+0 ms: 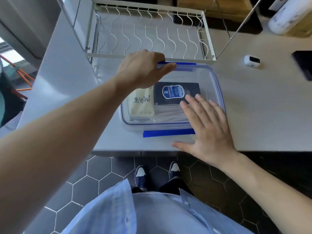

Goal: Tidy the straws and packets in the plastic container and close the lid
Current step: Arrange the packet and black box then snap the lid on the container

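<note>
Under the right hand (205,123), which lies flat with fingers spread and grips nothing, sits the clear rectangular plastic container with its blue-rimmed transparent lid (199,76) already laid on top, resting on the pale grey surface (253,115). Through the lid, just beyond the right fingertips, a dark packet with a blue oval label (175,92) shows, and to its left, below the left hand, lies a cream packet printed "MiNi" (143,103); pale straws (168,112) lie along the container's near side. The left hand (143,70) reaches to the far edge, fingers curled over the far blue latch (182,63), seemingly pressing or gripping it, though whether it has snapped down I cannot tell. The near blue latch (168,133), just left of the right palm, sticks out flat and looks unfastened. The tidying appears done and the closing step is in hand. The next move likely calls for pressing the far flap down until it catches, then folding the near flap, while the right palm steadies the lid so it does not shift.
</note>
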